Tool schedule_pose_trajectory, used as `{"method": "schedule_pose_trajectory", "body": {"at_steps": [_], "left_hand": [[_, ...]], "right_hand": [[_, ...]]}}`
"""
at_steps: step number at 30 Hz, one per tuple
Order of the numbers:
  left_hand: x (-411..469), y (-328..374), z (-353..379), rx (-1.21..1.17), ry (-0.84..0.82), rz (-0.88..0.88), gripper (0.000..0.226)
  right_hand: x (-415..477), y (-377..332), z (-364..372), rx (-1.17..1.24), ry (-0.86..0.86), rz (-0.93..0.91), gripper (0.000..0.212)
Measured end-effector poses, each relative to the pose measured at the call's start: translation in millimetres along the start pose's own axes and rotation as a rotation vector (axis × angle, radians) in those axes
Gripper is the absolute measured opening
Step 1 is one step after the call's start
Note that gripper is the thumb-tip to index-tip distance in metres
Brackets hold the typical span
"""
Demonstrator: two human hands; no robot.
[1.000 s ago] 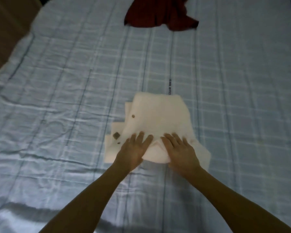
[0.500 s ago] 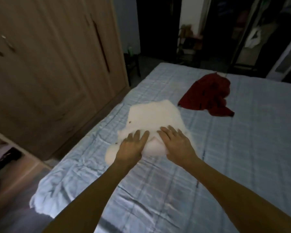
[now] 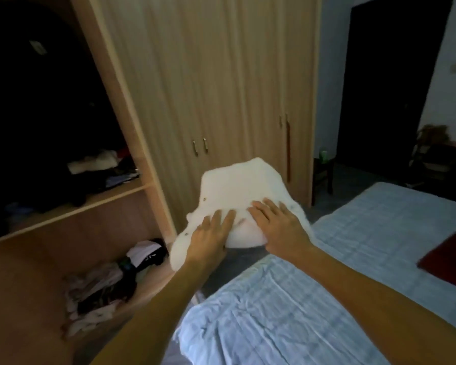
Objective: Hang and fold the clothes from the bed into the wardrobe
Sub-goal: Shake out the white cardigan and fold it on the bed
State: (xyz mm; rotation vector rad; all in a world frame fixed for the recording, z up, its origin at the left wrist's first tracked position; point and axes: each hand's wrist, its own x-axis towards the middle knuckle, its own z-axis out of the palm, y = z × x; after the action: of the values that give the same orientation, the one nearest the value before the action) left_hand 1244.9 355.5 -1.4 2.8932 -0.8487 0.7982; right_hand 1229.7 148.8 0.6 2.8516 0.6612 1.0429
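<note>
Fingers of left hand [image 3: 208, 241] and right hand [image 3: 282, 227] lie flat, pinching white garment [image 3: 242, 185] — wardrobe [image 3: 221, 75] holds heaped clothes [image 3: 103, 283].

Dim rm, dark doorway [image 3: 395, 88], grey floor [image 3: 353, 185]

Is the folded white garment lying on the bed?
No, the left hand and right hand hold the white garment up beyond the bed.

no text can be read. a pale tag [image 3: 38, 46] on dark clothes [image 3: 50, 106] in the wardrobe [image 3: 208, 88], upper left of the frame, is blurred. a white mark [image 3: 148, 257] on a black garment [image 3: 159, 255], lower left, is too small to make out.
</note>
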Motion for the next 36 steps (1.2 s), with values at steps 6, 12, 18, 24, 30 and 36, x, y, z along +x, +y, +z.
{"method": "schedule_pose_trajectory", "body": {"at_steps": [6, 12, 18, 24, 30, 36], "left_hand": [[-52, -141, -46, 0.083, 0.039, -0.151, 0.100], [-106, -282, -77, 0.153, -0.028, -0.289, 0.110], [-148, -388, -83, 0.141, -0.055, -0.410, 0.100], [-160, -497, -54, 0.160, -0.097, -0.520, 0.079], [-126, -614, -13, 0.171, -0.128, -0.620, 0.072], [-88, -738, 14, 0.239, -0.145, -0.691, 0.080]], "right_hand": [[118, -116, 17, 0.059, 0.050, -0.157, 0.097], [221, -238, 44, 0.140, 0.112, -0.271, 0.096], [305, -331, 89, 0.221, 0.141, -0.375, 0.077], [389, -395, 169, 0.307, 0.111, -0.462, 0.091], [502, -428, 253, 0.379, 0.082, -0.555, 0.089], [625, -464, 334, 0.465, 0.079, -0.616, 0.093]]}}
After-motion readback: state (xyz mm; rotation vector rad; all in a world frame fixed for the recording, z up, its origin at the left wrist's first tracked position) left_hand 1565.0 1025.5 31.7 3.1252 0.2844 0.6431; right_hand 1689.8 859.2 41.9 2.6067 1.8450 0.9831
